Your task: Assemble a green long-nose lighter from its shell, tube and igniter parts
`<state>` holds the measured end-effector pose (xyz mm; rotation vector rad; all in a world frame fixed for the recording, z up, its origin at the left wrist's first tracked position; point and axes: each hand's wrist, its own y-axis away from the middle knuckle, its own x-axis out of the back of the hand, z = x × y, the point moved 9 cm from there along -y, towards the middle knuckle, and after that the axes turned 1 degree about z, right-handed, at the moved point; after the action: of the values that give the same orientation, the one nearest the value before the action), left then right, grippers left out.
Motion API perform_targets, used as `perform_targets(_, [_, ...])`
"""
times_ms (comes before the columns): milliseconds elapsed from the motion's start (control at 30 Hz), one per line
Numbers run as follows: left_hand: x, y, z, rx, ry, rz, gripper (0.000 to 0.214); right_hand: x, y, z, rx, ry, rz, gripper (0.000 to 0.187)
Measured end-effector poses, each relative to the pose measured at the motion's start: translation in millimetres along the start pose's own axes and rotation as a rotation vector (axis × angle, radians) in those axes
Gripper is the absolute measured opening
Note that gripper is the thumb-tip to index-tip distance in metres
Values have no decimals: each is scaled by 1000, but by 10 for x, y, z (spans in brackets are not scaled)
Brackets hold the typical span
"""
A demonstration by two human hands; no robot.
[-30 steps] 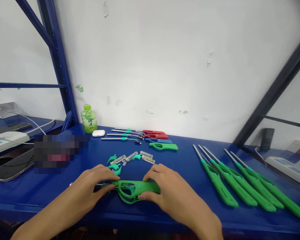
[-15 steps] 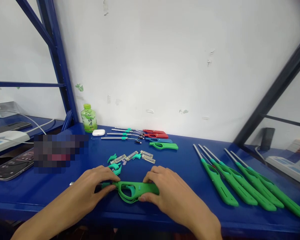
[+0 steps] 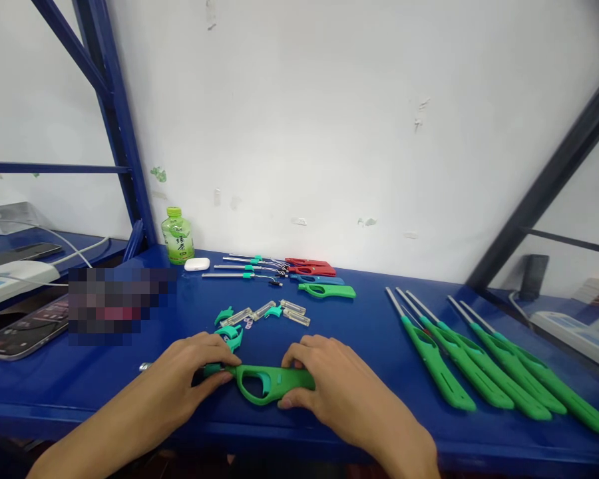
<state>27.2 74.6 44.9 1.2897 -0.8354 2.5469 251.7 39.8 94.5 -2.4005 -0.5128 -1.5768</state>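
Observation:
Low over the front of the blue table, a green gas lighter (image 3: 274, 383) with a teal trigger lies level between both hands. My left hand (image 3: 199, 369) pinches its neck, where the teal collar starts; the metal tube runs on under that hand and its tip shows past the wrist. Around the handle's right end, my right hand (image 3: 329, 386) is closed with thumb and fingers. Just beyond the left fingers lie teal trigger parts (image 3: 232, 336). Clear fuel tanks (image 3: 264, 311) are scattered behind them, beside small springs (image 3: 248, 322).
Several finished-looking green lighters (image 3: 439, 366) lie on the right. At the back are lighter tubes with wires (image 3: 234, 275), red handle shells (image 3: 312, 270), a blue one and a green shell (image 3: 327, 291). A drink bottle (image 3: 178, 236), white case (image 3: 197, 264) and phone (image 3: 30, 330) stand left.
The lighter's handle halves, slightly apart around the trigger loop before, now sit together. My right hand has shifted slightly left and down along the handle.

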Motion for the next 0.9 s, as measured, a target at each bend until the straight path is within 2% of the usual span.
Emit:
perform_targets(233, [20,-62,101,-25,52,-15,17,11,-7,-4,-12,-20,18,25])
perform_targets(367, [3,-112,230,-34,79,-6,24,15,-8,27,-62,-47,29,27])
perform_targets(467, [12,-126,322,-23,73,-49,25,7,1,47,-57,-57,69,25])
perform_targets(600, [39,-98,404,19,48,-135,21,-126,41,139,-28,-30,95,21])
perform_targets(800, [52,-59,456,98,15,-177,21,-335,135,290,107,-2,221,30])
perform_targets(900, [60,-70,489,122,10,-196,22,-369,162,361,146,-20,264,32])
